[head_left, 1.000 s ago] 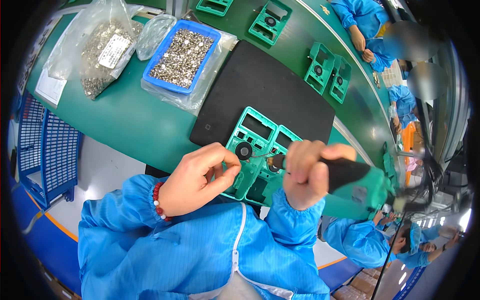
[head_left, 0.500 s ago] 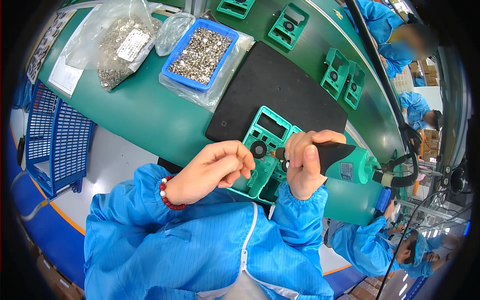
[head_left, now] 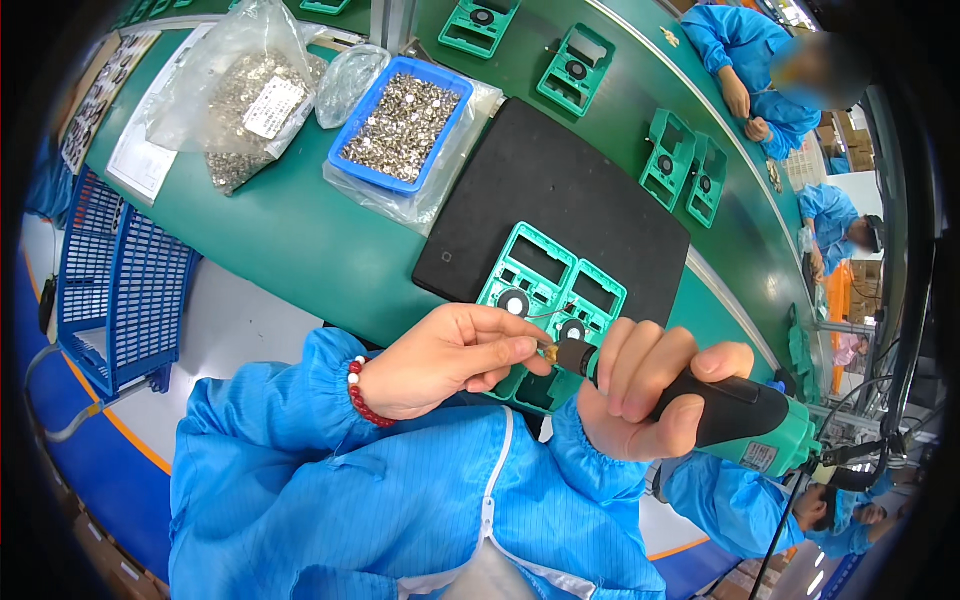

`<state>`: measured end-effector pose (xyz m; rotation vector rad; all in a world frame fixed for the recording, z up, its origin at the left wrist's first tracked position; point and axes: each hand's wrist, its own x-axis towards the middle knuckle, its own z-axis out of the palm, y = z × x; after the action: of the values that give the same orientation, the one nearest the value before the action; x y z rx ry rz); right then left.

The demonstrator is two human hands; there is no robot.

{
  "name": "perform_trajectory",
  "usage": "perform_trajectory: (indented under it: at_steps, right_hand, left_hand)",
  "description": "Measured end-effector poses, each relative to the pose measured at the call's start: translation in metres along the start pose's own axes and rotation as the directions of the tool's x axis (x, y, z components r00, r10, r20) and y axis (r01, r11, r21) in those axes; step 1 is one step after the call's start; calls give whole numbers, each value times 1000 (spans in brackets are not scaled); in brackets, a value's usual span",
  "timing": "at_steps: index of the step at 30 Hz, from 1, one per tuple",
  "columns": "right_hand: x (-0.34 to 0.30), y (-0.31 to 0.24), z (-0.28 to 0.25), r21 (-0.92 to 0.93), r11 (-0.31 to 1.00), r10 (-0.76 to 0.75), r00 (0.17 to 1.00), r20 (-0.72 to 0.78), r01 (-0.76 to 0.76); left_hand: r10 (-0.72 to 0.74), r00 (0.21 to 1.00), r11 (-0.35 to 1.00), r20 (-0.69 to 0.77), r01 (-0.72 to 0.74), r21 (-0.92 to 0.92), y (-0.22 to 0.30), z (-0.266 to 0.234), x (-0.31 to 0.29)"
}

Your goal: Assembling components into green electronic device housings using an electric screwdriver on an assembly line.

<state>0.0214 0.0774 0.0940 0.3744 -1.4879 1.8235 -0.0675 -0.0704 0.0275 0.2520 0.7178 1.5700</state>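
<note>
In the head view, taking the centre of the view as the dial's middle, the right hand point(head_left: 645, 395) is wrapping round a green-and-black power driver point(head_left: 755, 425) at 4 o'clock, and the driver's nose is pointing towards 10 o'clock. The left hand point(head_left: 440, 362), near the middle towards 7 o'clock, is keeping a narrow pinch of thumb and forefinger at the driver's brassy tip point(head_left: 550, 352); whether a small part is sitting between those fingers, I cannot tell. A bracelet point(head_left: 365, 395) of red and white beads is circling the left wrist.

Just beyond the hands, two green housings, a left one point(head_left: 540, 262) and a right one point(head_left: 598, 290), are lying side by side on a black mat point(head_left: 560, 180), each showing a round black part, with the hands partly covering their near ends. The mat is resting on a green surface point(head_left: 270, 260). At 11 o'clock a blue tray point(head_left: 375, 177) is holding a heap of small silvery parts point(head_left: 402, 125); at 10 o'clock a clear bag point(head_left: 235, 120) is containing more. Other green housings point(head_left: 577, 70) are lying between 12 and 2 o'clock. A blue crate point(head_left: 150, 300) is standing at 9 o'clock, and a co-worker in blue point(head_left: 715, 35) is working farther off at 2 o'clock.
</note>
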Motion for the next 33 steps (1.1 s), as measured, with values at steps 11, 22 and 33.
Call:
perform_trajectory:
  at_steps: [11, 22, 33]
  right_hand:
    - [0, -20, -7, 4, 991, 134, 991, 14, -134]
    - [0, -21, -15, 114, 965, 214, 960, 180, -236]
    - [-5, -14, -14, 96, 977, 166, 963, 213, -190]
  left_hand:
    - [639, 756, 195, 144, -339, 920, -2, 7, -9]
    - [678, 683, -51, 270, -323, 945, -20, 7, 3]
    - [703, 617, -99, 353, -408, 908, -23, 3, 5]
